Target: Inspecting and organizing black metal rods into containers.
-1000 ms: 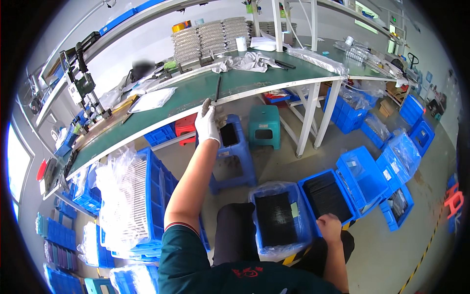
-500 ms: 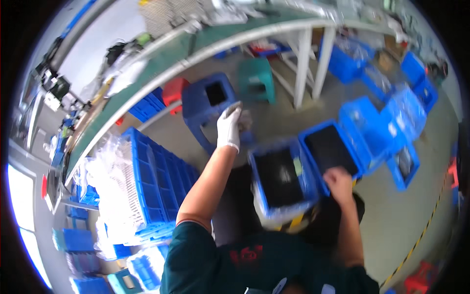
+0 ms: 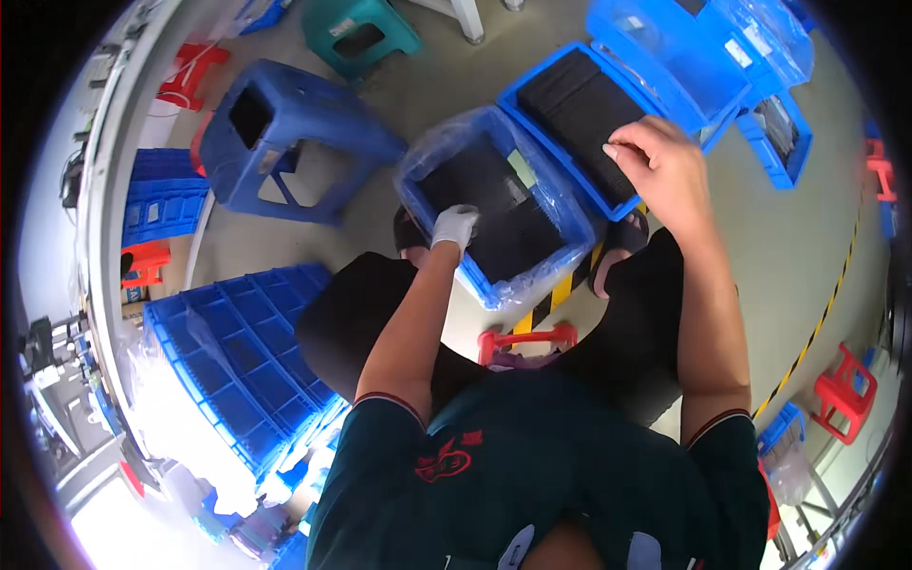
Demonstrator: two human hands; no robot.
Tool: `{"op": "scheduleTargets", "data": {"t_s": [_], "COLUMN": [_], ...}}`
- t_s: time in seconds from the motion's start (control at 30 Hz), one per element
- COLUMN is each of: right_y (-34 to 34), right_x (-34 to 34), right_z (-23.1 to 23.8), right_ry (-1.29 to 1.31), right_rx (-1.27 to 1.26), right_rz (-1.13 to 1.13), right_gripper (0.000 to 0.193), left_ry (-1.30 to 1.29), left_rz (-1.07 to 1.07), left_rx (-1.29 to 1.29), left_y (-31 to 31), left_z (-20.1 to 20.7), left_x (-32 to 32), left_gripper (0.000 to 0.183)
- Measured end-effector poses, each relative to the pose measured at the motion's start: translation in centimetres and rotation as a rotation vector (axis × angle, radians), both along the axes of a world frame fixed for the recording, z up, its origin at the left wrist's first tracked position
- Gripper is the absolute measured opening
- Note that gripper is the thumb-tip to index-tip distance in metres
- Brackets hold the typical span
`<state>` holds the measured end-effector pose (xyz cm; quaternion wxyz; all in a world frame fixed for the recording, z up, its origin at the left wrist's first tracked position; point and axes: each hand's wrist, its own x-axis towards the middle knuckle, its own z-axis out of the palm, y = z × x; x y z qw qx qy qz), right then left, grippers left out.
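Black pieces (image 3: 513, 242), closely packed; located in a lined blue bin (image 3: 573, 226) on the floor ahead of the person, just beyond the knees. Clear plastic liner (image 3: 414, 179) folded over the rim. Pale green slip (image 3: 522, 169) at the bin's far right side, against the black contents.

Left hand (image 3: 455, 228): white glove, fingers bent, placed over the near left part of the lined bin. Whether the fingertips pinch a piece cannot be told.

Right hand (image 3: 663, 169): bare, raised at the right edge of the second blue bin (image 3: 549, 141); fingers curled, thumb and forefinger brought close. Whether anything thin sits between them cannot be told.

Second bin: set just beside the lined one, on its right, tilted in view; filled with black stock (image 3: 579, 100).

Surroundings: blue stool (image 3: 290, 114) at left, rectangular opening in its seat; green stool (image 3: 356, 33) beyond it; blue crates (image 3: 252, 356) by the left knee; red stool (image 3: 845, 394) at far right; black-and-yellow tape (image 3: 543, 306) on the floor near the lined bin.
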<state>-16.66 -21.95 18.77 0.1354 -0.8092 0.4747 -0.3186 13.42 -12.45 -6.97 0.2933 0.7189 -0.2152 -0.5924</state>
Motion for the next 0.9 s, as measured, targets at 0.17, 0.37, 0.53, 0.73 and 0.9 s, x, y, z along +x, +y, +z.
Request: {"op": "scheduleTargets", "data": {"t_s": [0.17,0.37,0.53,0.73,0.9], "right_y": [0.1,0.2,0.3,0.0,0.0], "right_x": [-1.1,-1.6,-1.2,-1.0,0.0], "right_z": [0.3,0.2,0.5,0.4,-0.1], "right_ry": [0.06,0.124,0.138,0.223,0.271], "right_rx": [-0.061,0.001,0.105,0.18,0.2], "right_rz": [0.036,0.053,0.061,0.066,0.108], "right_gripper": [0.009,0.013,0.017,0.018,0.025], "left_ry": [-0.626,-0.766,-1.011,-1.27,-1.312], "left_rz": [-0.587,-0.617,-0.71,-0.722,-0.893], "left_rx": [0.144,0.33,0.315,0.014,0.031], "left_y": [2.6,2.2,-0.6,-4.4,-7.7], "left_z": [-6.9,-7.6,-8.4,-10.1,-10.8], "left_x": [-2.6,-5.2,-4.1,-1.9,-0.9], "left_gripper": [0.044,0.05,0.047,0.052,0.066]}}
